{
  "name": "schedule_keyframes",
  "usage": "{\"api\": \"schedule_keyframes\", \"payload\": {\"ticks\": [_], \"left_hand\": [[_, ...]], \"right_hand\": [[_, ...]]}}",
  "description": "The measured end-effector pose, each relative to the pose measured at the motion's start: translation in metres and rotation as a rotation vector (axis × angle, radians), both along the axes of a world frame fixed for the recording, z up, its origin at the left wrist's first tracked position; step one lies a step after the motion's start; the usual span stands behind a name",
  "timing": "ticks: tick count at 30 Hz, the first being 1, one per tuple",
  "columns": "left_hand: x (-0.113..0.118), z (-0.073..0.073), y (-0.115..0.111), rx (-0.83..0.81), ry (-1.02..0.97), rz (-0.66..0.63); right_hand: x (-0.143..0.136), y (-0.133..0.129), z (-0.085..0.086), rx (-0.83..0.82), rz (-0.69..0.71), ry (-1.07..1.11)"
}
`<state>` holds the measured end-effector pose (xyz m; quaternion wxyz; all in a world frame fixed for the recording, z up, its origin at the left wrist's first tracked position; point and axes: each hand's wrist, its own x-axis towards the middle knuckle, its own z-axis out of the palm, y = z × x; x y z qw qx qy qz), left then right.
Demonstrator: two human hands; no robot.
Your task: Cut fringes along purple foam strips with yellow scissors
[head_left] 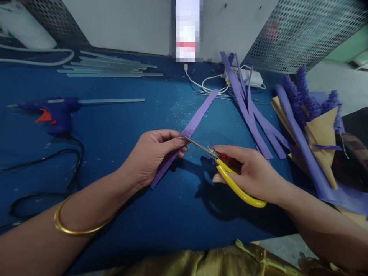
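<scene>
My left hand [161, 155] pinches a purple crepe-paper strip [201, 112] between thumb and fingers, near its middle. The strip runs slantwise, its upper end towards the back and its lower end under my palm. My right hand [250, 170] is wrapped round the yellow handles of a pair of scissors [240, 189]. The blades look nearly closed, and their tips lie at the strip's edge beside my left thumb. Whether they cut into the paper cannot be made out.
A blue glue gun [59, 113] with a glue stick lies left, its black cable [76, 165] looping forward. Loose glue sticks [112, 67] lie at the back. More purple strips [244, 103], a white power strip [250, 78] and wrapped purple flowers [304, 96] are on the right.
</scene>
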<state>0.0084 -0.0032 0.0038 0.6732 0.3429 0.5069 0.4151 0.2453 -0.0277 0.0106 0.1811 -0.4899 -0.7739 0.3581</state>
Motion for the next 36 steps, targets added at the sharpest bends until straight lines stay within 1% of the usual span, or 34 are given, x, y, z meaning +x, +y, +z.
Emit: {"api": "schedule_keyframes", "payload": {"ticks": [5,14,18,23,31,36], "left_hand": [[-0.0003,0.0003,0.0004,0.000,0.006,0.011],[0.0019,0.0028,0.0000,-0.011,0.003,0.019],[0.0019,0.0030,0.0002,-0.016,-0.004,0.027],[0.0005,0.0011,0.0003,0.001,-0.005,-0.013],[-0.0002,0.0006,0.0005,-0.011,-0.008,-0.030],[-0.0005,0.0006,-0.0006,-0.011,-0.021,-0.025]], "right_hand": [[0.0031,-0.0019,-0.0013,-0.049,-0.002,0.028],[0.0028,-0.0021,0.0012,-0.087,0.006,0.031],[0.0021,-0.0018,0.0002,-0.056,0.002,0.021],[0.0016,-0.0005,-0.0008,-0.026,0.010,-0.003],[0.0048,-0.0021,-0.0003,-0.114,0.014,0.048],[0.0060,-0.0013,-0.0027,-0.128,-0.011,0.043]]}}
